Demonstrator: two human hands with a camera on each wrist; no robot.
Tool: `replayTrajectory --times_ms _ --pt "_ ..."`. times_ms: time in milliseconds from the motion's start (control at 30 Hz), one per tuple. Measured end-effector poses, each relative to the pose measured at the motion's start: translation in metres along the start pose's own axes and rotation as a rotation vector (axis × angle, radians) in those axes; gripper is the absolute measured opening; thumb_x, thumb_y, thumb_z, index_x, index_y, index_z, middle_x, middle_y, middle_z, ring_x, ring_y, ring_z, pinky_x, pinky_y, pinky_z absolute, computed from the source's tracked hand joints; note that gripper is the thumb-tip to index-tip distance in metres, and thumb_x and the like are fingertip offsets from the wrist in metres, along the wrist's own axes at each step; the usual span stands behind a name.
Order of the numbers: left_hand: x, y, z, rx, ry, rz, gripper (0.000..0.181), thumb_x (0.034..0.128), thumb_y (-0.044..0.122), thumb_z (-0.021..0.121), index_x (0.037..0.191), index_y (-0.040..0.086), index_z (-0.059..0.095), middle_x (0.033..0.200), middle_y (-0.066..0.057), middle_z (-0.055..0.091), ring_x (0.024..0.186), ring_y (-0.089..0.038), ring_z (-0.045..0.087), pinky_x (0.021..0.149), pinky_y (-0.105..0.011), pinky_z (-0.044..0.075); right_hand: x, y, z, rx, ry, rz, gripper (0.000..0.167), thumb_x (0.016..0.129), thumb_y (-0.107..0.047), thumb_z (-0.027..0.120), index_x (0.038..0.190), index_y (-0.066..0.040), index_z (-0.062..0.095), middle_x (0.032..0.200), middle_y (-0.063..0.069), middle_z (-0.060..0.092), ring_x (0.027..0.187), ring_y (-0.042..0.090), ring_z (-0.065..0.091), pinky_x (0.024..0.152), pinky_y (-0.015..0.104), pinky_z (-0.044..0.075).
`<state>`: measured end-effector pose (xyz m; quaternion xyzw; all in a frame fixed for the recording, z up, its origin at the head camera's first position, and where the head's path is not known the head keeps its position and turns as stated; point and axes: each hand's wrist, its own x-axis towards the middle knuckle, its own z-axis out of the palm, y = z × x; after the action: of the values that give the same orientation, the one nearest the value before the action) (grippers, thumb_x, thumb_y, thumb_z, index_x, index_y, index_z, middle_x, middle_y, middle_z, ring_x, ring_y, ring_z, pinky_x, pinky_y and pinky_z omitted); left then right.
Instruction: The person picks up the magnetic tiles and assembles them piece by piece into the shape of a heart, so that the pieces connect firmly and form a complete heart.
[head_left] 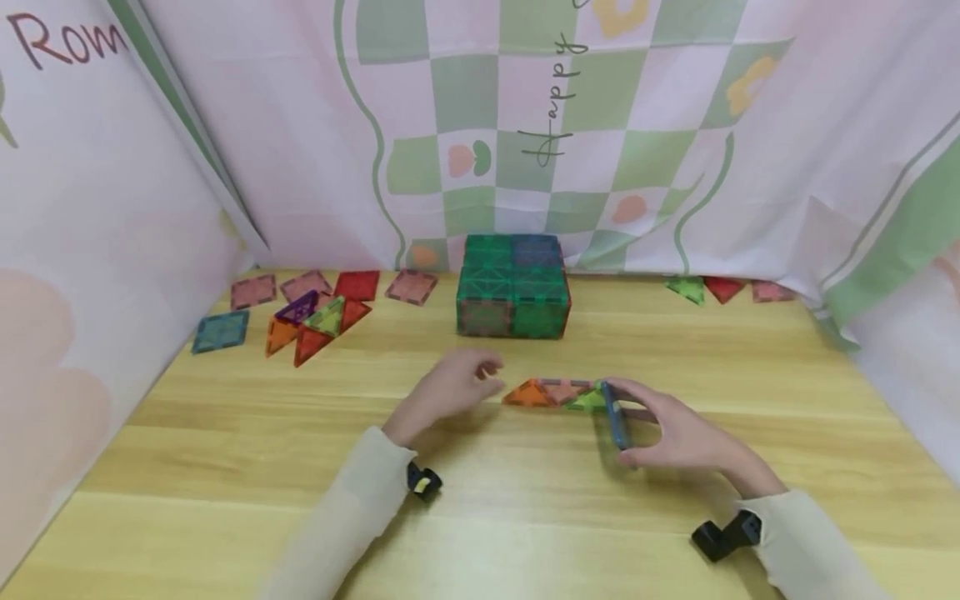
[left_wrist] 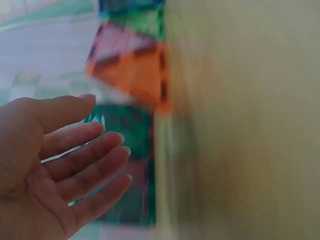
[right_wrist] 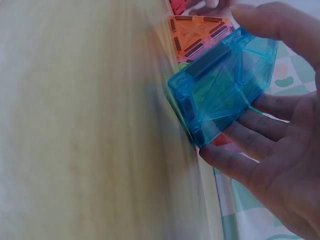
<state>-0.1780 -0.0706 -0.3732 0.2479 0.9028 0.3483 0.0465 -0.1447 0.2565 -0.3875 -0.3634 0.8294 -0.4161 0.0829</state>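
Observation:
My right hand (head_left: 678, 429) grips a clear blue square magnetic tile (right_wrist: 220, 82) between thumb and fingers, holding it on edge. That tile stands at the right end of a short row: an orange triangle tile (head_left: 529, 393), a pink triangle tile (head_left: 562, 390) and a light green triangle tile (head_left: 587, 401). Whether the blue tile touches the green one, I cannot tell. Just left of the orange triangle hovers my left hand (head_left: 453, 385), holding nothing; its fingers are loosely bent and spread in the left wrist view.
Behind the row stands a box of mostly green tiles (head_left: 513, 287). Several loose tiles lie at the back left, among them a blue diamond tile (head_left: 220, 332) and a red square tile (head_left: 356, 286). At the back right lie a green tile (head_left: 687, 289) and a red triangle (head_left: 724, 288). Curtains enclose the table.

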Motion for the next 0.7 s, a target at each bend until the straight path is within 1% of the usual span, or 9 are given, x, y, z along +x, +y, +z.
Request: replayTrajectory --times_ms 67,167,300,367,467,500,567,633,700 --pt "-0.01 -0.009 -0.016 -0.005 0.054 -0.034 0.032 0.0924 0.017 0.061 0.119 0.0 0.062 0.114 -0.015 0.066 0.099 -0.025 0.063 0.085 -0.037 0.053 0.0 0.0 0.0 0.001 -0.004 0.013 0.083 0.077 -0.007 0.078 0.142 0.008 0.03 0.136 0.032 0.041 0.12 -0.013 0.039 0.096 0.014 0.042" --pt "-0.027 -0.024 -0.04 0.035 0.178 -0.088 0.031 0.0927 0.015 0.06 0.119 -0.002 0.061 0.114 -0.017 0.065 0.1 -0.029 0.062 0.084 -0.041 0.053 -0.001 -0.001 -0.001 0.001 -0.008 0.025 0.083 0.077 -0.008 0.078 0.142 0.008 0.03 0.137 0.033 0.04 0.119 -0.011 0.04 0.096 0.014 0.042" --pt "-0.042 -0.049 -0.07 0.144 0.377 -0.126 0.031 0.0911 0.011 0.06 0.117 -0.005 0.06 0.113 -0.023 0.062 0.1 -0.035 0.059 0.082 -0.046 0.051 -0.002 -0.002 -0.002 0.006 -0.006 0.022 0.083 0.078 -0.009 0.078 0.143 0.008 0.029 0.138 0.033 0.04 0.121 -0.013 0.038 0.097 0.014 0.042" --pt "-0.048 -0.063 -0.083 0.191 0.473 -0.15 0.031 0.0897 0.009 0.061 0.116 -0.007 0.059 0.111 -0.025 0.06 0.096 -0.037 0.058 0.079 -0.048 0.049 -0.003 -0.001 -0.003 0.007 -0.003 0.015 0.082 0.078 -0.008 0.078 0.143 0.007 0.029 0.138 0.033 0.04 0.122 -0.015 0.037 0.097 0.013 0.041" --pt "-0.054 -0.084 -0.099 0.26 0.587 -0.195 0.033 0.088 0.006 0.062 0.116 -0.01 0.058 0.111 -0.029 0.057 0.098 -0.043 0.054 0.08 -0.053 0.046 -0.003 0.0 -0.003 0.007 0.0 0.007 0.082 0.078 -0.008 0.078 0.143 0.007 0.03 0.137 0.032 0.04 0.123 -0.016 0.035 0.097 0.013 0.041" --pt "-0.056 -0.09 -0.103 0.273 0.611 -0.222 0.034 0.0877 0.006 0.062 0.117 -0.01 0.057 0.113 -0.03 0.055 0.099 -0.044 0.053 0.08 -0.055 0.045 -0.003 0.001 -0.002 0.006 0.0 0.005 0.082 0.078 -0.009 0.078 0.143 0.007 0.03 0.137 0.032 0.041 0.123 -0.016 0.035 0.098 0.013 0.041" --pt "-0.059 -0.103 -0.109 0.291 0.627 -0.275 0.036 0.0881 0.007 0.061 0.119 -0.011 0.054 0.117 -0.032 0.052 0.103 -0.046 0.05 0.081 -0.057 0.044 -0.003 0.002 -0.002 0.006 -0.004 0.006 0.083 0.078 -0.01 0.078 0.143 0.006 0.03 0.137 0.031 0.04 0.123 -0.016 0.035 0.098 0.014 0.041" --pt "-0.062 -0.114 -0.114 0.296 0.619 -0.317 0.038 0.0882 0.008 0.061 0.12 -0.012 0.053 0.118 -0.033 0.051 0.104 -0.047 0.049 0.082 -0.058 0.043 -0.003 0.003 -0.001 0.013 -0.008 0.005 0.083 0.078 -0.01 0.078 0.143 0.007 0.03 0.137 0.032 0.04 0.123 -0.016 0.034 0.098 0.015 0.041" --pt "-0.063 -0.123 -0.116 0.284 0.591 -0.349 0.039 0.0888 0.009 0.06 0.12 -0.013 0.053 0.116 -0.034 0.053 0.102 -0.046 0.051 0.08 -0.057 0.044 -0.003 0.004 0.0 0.014 -0.014 0.012 0.084 0.078 -0.011 0.078 0.143 0.007 0.029 0.138 0.032 0.039 0.124 -0.012 0.036 0.098 0.016 0.042"
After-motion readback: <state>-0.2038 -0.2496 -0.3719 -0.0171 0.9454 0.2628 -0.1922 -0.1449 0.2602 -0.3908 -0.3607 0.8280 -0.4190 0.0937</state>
